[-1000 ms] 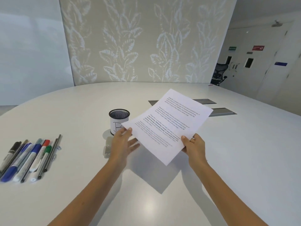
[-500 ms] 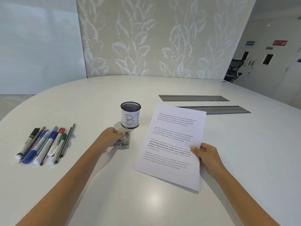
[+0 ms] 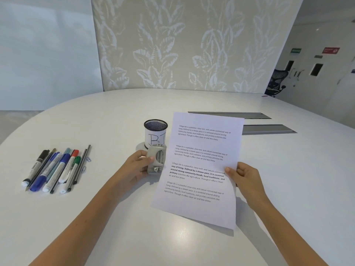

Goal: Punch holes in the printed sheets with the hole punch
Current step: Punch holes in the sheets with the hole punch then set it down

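My right hand [image 3: 245,177] grips the right edge of the printed sheets [image 3: 199,169], white paper with several paragraphs of text, held slightly above the white table. My left hand [image 3: 137,166] is closed around a small grey metal hole punch [image 3: 156,159], lifted and tilted on its side. The punch sits right against the left edge of the sheets, about midway along it. Whether the paper's edge is inside the punch slot I cannot tell.
A black mesh pen cup [image 3: 155,134] labelled "BI" stands just behind the punch. Several markers and pencils [image 3: 55,168] lie in a row at the left with small paper clips [image 3: 86,164]. Two grey cable flaps [image 3: 267,129] sit in the table [image 3: 115,217] behind the sheets.
My left hand let go of the sheets, took the hole punch from beside the cup and lifted it to the paper's left edge. My right hand turned the sheets more upright.
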Demonstrator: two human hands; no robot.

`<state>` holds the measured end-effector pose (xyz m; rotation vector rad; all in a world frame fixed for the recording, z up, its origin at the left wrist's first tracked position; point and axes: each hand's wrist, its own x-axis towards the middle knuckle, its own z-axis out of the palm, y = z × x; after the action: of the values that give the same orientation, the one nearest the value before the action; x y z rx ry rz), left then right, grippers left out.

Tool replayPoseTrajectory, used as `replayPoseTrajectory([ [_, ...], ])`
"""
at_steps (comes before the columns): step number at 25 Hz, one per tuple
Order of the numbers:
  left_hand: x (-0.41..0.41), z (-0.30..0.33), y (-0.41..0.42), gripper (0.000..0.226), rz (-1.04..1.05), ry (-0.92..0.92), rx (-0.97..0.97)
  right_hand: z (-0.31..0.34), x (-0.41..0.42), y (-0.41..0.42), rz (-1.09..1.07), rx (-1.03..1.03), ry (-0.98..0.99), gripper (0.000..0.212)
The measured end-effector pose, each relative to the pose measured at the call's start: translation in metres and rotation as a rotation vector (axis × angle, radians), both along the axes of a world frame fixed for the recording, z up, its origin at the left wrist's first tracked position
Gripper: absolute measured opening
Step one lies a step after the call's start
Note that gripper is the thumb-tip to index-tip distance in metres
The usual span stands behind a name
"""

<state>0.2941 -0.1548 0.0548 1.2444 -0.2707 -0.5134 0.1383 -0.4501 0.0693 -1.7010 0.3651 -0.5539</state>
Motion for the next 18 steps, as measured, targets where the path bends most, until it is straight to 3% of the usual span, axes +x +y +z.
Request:
replayPoseTrajectory([
  [6,0.001,0.003,-0.005,0.031,0.003,-0.021,-0.104,0.011,-0.002,0.007,-0.033,-0.075,-0.067,0.01],
  [12,0.001,0.007,-0.012,0.046,-0.046,-0.032,-0.088,0.019,-0.001,0.008,-0.005,-0.106,-0.054,0.015],
  [18,-0.003,0.015,-0.014,0.039,-0.084,-0.042,-0.112,0.026,-0.003,0.003,0.031,-0.106,-0.033,0.011],
])
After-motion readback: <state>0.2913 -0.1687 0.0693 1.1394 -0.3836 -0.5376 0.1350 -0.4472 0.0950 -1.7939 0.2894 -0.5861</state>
